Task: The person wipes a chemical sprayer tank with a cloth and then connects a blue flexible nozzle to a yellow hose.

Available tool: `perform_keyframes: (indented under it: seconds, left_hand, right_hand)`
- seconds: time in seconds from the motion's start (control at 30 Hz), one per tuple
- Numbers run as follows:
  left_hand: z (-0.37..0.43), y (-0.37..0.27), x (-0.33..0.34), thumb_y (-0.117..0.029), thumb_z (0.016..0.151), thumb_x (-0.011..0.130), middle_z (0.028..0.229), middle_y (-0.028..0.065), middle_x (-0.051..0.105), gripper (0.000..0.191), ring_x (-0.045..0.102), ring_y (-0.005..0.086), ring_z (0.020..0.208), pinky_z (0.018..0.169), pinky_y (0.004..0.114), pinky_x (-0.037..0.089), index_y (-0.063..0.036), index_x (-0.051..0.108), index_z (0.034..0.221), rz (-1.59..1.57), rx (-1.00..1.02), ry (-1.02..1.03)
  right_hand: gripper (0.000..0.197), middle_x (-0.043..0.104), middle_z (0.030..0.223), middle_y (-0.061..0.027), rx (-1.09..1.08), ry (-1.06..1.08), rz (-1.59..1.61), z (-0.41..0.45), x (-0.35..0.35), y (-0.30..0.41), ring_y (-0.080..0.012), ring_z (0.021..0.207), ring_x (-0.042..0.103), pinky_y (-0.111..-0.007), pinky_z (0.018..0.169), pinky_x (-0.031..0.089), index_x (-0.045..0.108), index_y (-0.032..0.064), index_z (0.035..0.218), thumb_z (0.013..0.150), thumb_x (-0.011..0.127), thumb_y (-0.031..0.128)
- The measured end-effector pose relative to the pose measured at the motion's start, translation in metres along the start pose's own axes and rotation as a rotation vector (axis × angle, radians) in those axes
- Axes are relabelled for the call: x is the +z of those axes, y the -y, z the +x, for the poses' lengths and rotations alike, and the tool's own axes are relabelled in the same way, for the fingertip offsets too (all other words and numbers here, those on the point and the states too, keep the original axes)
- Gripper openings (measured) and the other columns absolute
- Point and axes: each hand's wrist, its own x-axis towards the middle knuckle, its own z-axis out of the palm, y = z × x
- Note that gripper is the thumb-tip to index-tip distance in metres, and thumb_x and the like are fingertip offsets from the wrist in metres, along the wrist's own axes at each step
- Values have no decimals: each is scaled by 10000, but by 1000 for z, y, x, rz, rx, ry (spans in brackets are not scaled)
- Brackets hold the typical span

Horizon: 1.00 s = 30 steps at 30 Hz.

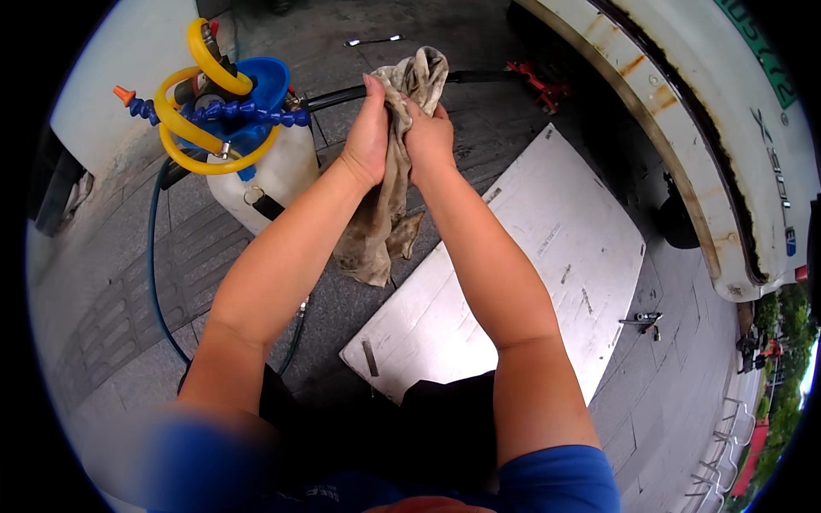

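A stained, greyish-brown cloth rag [385, 199] is bunched between my two hands, its upper end folded above them and its lower end hanging down. My left hand [370, 131] presses against the rag from the left, thumb pointing up. From the right, my right hand [430, 138] grips it with curled fingers. Left of my hands stands a white plastic tank [263, 167] with a blue funnel [272, 74] on top. A yellow hose [186, 128] coils around its top, and a blue segmented flexible hose [234, 112] with an orange nozzle lies across it.
A white board [551, 211] lies on the paving at right, a ratchet-like tool [644, 319] beyond its edge. A wrench [374, 41] lies ahead. A black bar runs behind my hands towards a red jack [542, 86] beside a rusty white vehicle [680, 102]. A green hose [152, 256] curves at left.
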Motion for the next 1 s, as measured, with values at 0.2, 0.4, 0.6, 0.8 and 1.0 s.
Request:
perform_keyframes:
  seconds: [0.2,0.4,0.6,0.8,1.0]
  left_hand:
    - [-22,-16,-17,-747,892,282,1478,96,404,937,407,221,1337,1112,361,318,-34,225,1498,247,-231,95]
    - [-29,-27,-19,-778,856,298,1548,133,278,972,311,291,1396,1151,425,236,-74,198,1519,-63,-349,288]
    - [-16,-3,-15,-794,854,278,1583,110,215,935,229,289,1434,1160,414,174,-155,217,1533,181,-185,10]
    - [-14,-20,-64,-559,982,305,1453,124,414,666,410,282,1321,1074,449,346,-106,335,1468,478,-139,-273]
    - [-13,32,-38,-355,1052,320,1394,111,472,489,478,243,1256,1026,378,410,-69,356,1447,625,-189,-175]
  right_hand:
    - [315,708,931,-188,-70,-135,-251,37,3,-11,-243,859,681,-318,758,503,662,-75,1032,808,705,142]
    - [310,688,884,-138,-114,-201,95,91,-49,-27,-217,767,658,-321,681,508,641,-60,1073,808,643,101]
    - [479,673,992,-166,160,-41,266,8,-27,16,-268,862,664,-394,755,529,594,-33,1171,974,498,394]
    - [707,364,1368,-362,50,94,-570,-89,71,-8,-521,1299,363,-495,1097,316,198,62,1510,975,395,480]
    - [674,424,1423,-235,58,-39,-166,-42,-1,16,-400,1316,409,-445,1084,341,263,84,1498,996,337,527]
